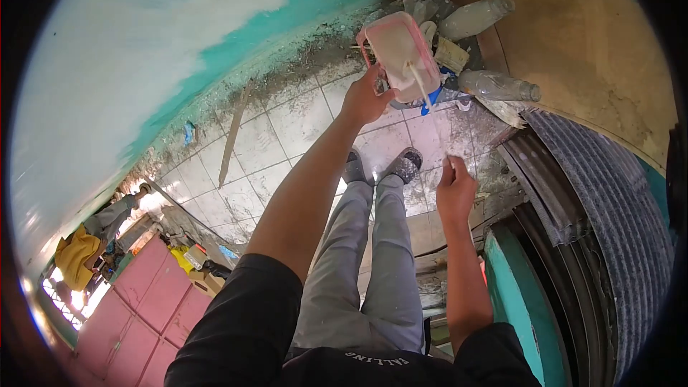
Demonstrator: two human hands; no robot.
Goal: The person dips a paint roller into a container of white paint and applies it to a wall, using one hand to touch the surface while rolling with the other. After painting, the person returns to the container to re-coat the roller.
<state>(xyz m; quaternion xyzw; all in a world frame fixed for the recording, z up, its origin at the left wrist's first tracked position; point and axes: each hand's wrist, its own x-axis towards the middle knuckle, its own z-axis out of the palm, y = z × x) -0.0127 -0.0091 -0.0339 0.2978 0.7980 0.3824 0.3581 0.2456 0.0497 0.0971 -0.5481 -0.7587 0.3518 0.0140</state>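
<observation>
My left hand grips the near left edge of a rectangular pink-rimmed plastic container with a whitish inside. A thin pale stick slants out of it toward my right hand. That hand is closed, its fingertips pinched in line with the stick. The stick's lower part blends with the tiles, so its end is hard to make out. Just right of the container lie two cloudy bottles, an upper one and a lower one.
Corrugated sheets stack along the right side beside a teal panel. A wooden strip lies on the dirty tiled floor. The part-painted wall rises at left. Another person in a yellow top is at far left.
</observation>
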